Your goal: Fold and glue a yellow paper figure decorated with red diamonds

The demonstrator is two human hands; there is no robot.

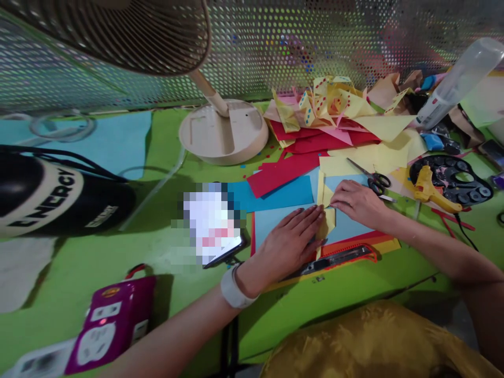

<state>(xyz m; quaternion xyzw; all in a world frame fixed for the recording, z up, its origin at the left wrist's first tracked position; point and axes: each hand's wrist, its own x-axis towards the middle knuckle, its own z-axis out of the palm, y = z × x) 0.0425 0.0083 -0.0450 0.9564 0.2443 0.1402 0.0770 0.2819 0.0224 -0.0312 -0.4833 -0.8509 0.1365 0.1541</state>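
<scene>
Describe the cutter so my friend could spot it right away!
On the green table, find the light blue sheet beneath the person's left hand and right hand. The cutter lies slanting along that sheet's side nearest the person. It's long and narrow, orange-edged with a dark middle, and unlike the scissors, has no finger loops.

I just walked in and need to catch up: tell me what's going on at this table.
A person is working on folded yellow paper over a light blue sheet. The left hand lies flat, its fingertips by the yellow paper, while the right hand has its fingertips bunched at it; the exact grip is unclear. An orange cutter lies along the near side, with scissors and a yellow glue gun set down nearby.
</scene>
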